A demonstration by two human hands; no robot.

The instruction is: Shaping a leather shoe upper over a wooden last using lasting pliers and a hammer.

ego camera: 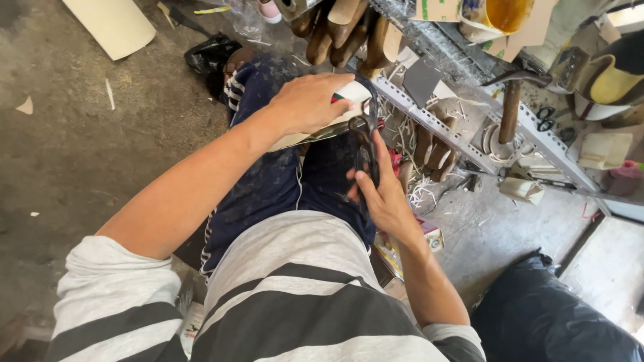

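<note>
Right hand (pixel 381 194) grips pincers (pixel 365 151) just below left-held shoe (pixel 335 117).

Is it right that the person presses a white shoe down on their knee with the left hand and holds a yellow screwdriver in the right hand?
Not quite. The head view shows the left hand pressing the white shoe on the knee, but the right hand grips dark metal pincers, not a yellow screwdriver.

You have a white shoe (pixel 349 100) lying sole-up on your knee, with dark metal pincers (pixel 365 151) biting its edge.
</note>
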